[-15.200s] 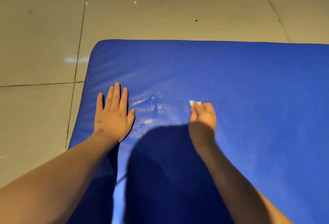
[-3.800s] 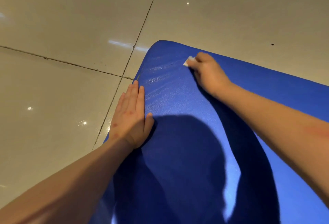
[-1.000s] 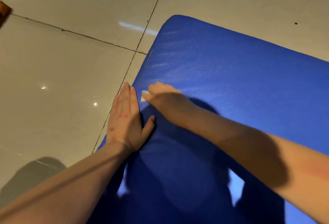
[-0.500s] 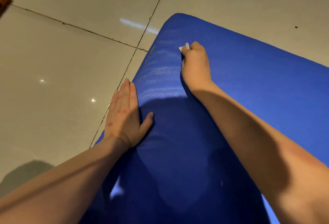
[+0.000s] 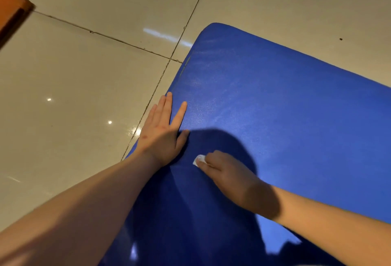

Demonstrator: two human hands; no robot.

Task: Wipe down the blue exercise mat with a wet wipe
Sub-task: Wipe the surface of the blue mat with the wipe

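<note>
While the left hand (image 5: 163, 134) lies flat and fully open on the left edge of the blue exercise mat (image 5: 285, 107), palm down, the index finger is splayed away from the other three and the thumb is tucked out to the right. The right hand (image 5: 228, 174) sits just near-right of it, fingers curled, pinching a small wadded wet wipe (image 5: 198, 160) against the mat. Only a bit of white pokes out past the fingertips, close to the left thumb but not touching it.

Count-wise: two hands, one wipe, one mat. That's pretty much it.

The mat has a fine pebbly texture. Its rounded far-left corner is in view, and a big dark shadow covers the near part, including the right hand. It lies on a glossy beige tiled floor (image 5: 74, 96) with two grout lines crossing just off the mat's left edge and little light glints on the tiles. An orange-brown edge of something (image 5: 10, 7) shows at the far left, can't tell what.

Compared to half a second ago, the right hand has come from up by the far-left corner back to the near side. The left hand hasn't left its spot, only its index finger has spread.
</note>
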